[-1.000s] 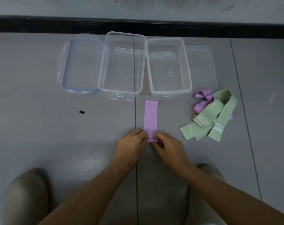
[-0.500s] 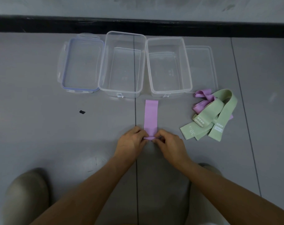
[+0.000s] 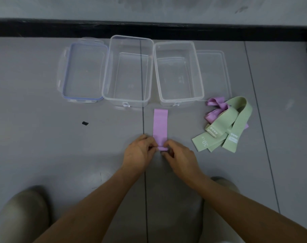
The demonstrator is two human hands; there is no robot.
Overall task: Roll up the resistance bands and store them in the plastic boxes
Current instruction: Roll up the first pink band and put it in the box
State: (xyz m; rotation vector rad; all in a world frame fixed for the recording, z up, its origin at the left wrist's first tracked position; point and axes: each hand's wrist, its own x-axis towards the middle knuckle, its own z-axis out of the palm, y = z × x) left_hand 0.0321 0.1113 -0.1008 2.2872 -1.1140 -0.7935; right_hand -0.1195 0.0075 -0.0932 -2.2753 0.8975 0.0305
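Observation:
A purple resistance band lies flat on the grey floor, stretched away from me toward the boxes. Its near end is curled into a small roll. My left hand and my right hand pinch that roll from either side. Two clear plastic boxes stand open beyond it: the left box and the right box, both with nothing inside. To the right lies a loose heap of green bands over another purple band.
A blue-rimmed clear lid lies left of the boxes, and a plain clear lid lies to their right. A small black speck sits on the floor. My knees show at the bottom. A black baseboard runs behind.
Both hands have crept slightly forward along the purple band, and the rolled end has grown a little while the flat part has shortened.

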